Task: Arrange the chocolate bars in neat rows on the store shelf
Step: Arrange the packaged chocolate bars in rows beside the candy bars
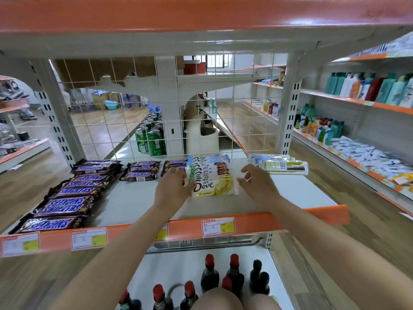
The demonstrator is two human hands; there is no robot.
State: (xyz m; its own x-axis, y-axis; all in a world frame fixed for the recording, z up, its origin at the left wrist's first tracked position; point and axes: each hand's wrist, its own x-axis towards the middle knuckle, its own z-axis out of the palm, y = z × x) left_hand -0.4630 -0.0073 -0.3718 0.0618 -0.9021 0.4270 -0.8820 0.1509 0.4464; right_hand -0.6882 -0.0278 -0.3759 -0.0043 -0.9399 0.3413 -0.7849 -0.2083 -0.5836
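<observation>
Head view: your left hand [173, 186] presses straight fingers against the Dove bars [211, 176], which overlap in a row mid-shelf [290, 189]. Your right hand [257, 182] hovers just beside them, fingers loosely curled, holding nothing. Shove unevenly and the row fans sideways.

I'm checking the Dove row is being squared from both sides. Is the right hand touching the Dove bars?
No. The right hand hovers with curled fingers just right of the Dove bars, a gap showing, while the left hand touches their left edge.
</observation>
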